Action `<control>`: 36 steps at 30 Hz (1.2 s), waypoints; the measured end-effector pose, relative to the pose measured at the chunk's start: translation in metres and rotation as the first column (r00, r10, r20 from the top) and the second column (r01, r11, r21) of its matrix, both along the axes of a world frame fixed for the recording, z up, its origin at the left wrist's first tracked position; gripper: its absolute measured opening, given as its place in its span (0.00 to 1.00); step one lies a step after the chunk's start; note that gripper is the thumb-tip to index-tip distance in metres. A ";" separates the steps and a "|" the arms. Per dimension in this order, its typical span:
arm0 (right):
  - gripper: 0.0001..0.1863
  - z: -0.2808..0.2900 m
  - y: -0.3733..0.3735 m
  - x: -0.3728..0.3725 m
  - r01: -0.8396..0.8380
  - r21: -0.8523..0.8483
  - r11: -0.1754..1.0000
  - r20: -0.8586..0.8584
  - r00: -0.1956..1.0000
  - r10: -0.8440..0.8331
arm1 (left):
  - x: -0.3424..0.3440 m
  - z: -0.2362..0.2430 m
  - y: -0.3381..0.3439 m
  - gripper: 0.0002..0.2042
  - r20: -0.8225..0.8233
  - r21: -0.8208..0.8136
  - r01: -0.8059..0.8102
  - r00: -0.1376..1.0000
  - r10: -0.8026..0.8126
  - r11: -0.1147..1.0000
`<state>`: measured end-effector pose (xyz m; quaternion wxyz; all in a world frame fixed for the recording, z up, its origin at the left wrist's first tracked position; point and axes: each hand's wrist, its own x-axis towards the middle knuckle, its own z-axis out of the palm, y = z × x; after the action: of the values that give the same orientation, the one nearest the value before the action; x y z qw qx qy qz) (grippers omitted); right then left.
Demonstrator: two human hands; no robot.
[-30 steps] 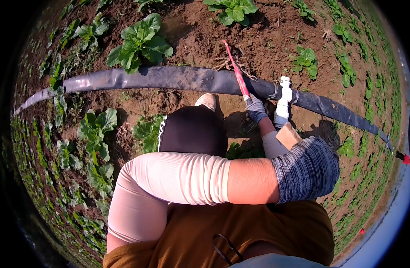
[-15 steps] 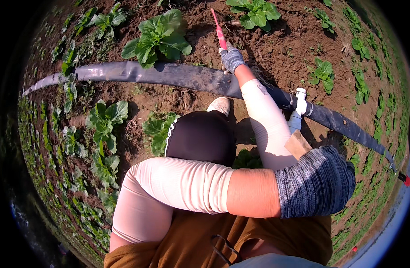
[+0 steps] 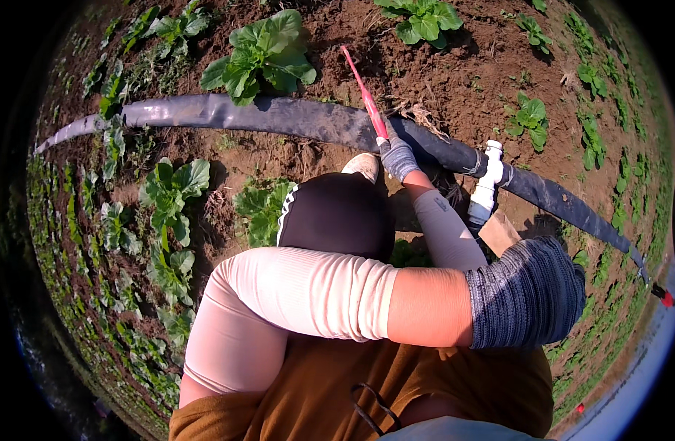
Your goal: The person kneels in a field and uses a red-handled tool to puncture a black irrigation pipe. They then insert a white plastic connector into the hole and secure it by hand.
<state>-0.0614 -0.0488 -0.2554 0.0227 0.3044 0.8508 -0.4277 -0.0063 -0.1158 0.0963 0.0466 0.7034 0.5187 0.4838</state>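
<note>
My right hand (image 3: 400, 156), in a grey knit glove with pale fingertips, grips a slim pink-red tool (image 3: 367, 99) that tapers to a point toward the far side. It is over the near edge of a black flat hose (image 3: 301, 121). My left arm crosses in front of me to the right. My left hand (image 3: 529, 294), in a dark blue-grey knit glove, has its fingers curled out of sight; a flat brown paper-like piece (image 3: 499, 234) sticks out beyond it and appears held. Below that hand, the right forearm is partly hidden.
A white pipe fitting (image 3: 487, 180) joins the hose at the right. Leafy green plants (image 3: 260, 59) grow in brown soil on both sides, one (image 3: 530, 120) beyond the fitting. My dark-clad knee (image 3: 337, 213) and pale shoe (image 3: 362, 166) are close by. A distant red-topped figure (image 3: 667, 298) shows far right.
My right hand has drawn back toward me and slightly right, bringing the pink-red tool with it. The white fitting's lower end shows more. My left hand has hardly moved.
</note>
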 end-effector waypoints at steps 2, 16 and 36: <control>0.26 -0.016 0.000 0.049 0.036 0.060 0.998 0.207 0.977 -0.048 | 0.004 0.001 -0.001 0.08 -0.173 0.002 -0.060 0.983 0.059 0.998; 0.27 0.071 -0.003 -0.123 0.212 -0.454 0.865 -0.016 0.969 -0.246 | 0.002 -0.007 0.000 0.08 -0.047 0.077 -0.124 0.991 0.128 0.989; 0.28 0.004 -0.050 0.007 -0.029 -0.168 0.985 0.045 0.998 0.037 | -0.014 -0.003 -0.011 0.10 -0.075 0.095 -0.138 0.987 0.145 0.986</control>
<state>-0.0539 -0.0987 -0.2513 0.0755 0.2976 0.8160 -0.4898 -0.0203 -0.1269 0.0930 -0.0407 0.6853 0.5466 0.4795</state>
